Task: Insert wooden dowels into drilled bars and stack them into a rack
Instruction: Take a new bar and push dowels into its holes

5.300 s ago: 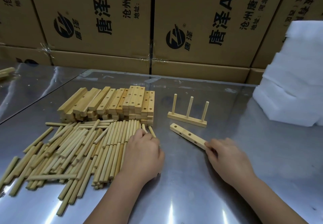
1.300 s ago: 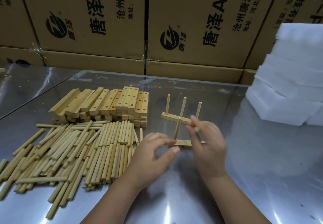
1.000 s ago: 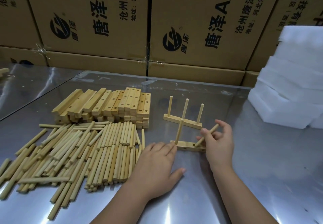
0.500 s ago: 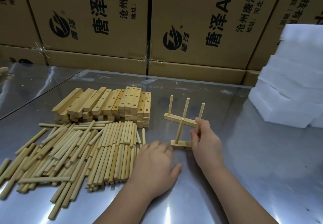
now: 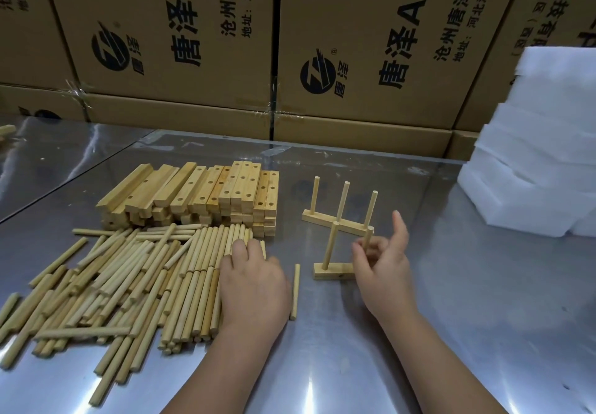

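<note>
A short drilled bar [image 5: 333, 273] lies on the steel table with one dowel [image 5: 330, 245] standing upright in it. My right hand [image 5: 385, 271] pinches a second dowel [image 5: 368, 237] upright over the bar's right part, index finger raised. My left hand [image 5: 254, 284] rests with its fingers on the right edge of the loose dowel pile [image 5: 129, 278]. A single dowel [image 5: 295, 291] lies between my hands. Behind the bar stands a finished bar with three upright dowels [image 5: 338, 223]. A stack of drilled bars [image 5: 206, 194] sits behind the pile.
Cardboard boxes [image 5: 354, 58] wall off the back of the table. White foam blocks [image 5: 541, 155] are stacked at the right. The steel table [image 5: 451, 333] shows bare metal in front and to the right of my hands.
My right hand has brought the second dowel from a slant to upright at the bar. My left hand has moved left onto the dowel pile, and one dowel now lies apart beside it.
</note>
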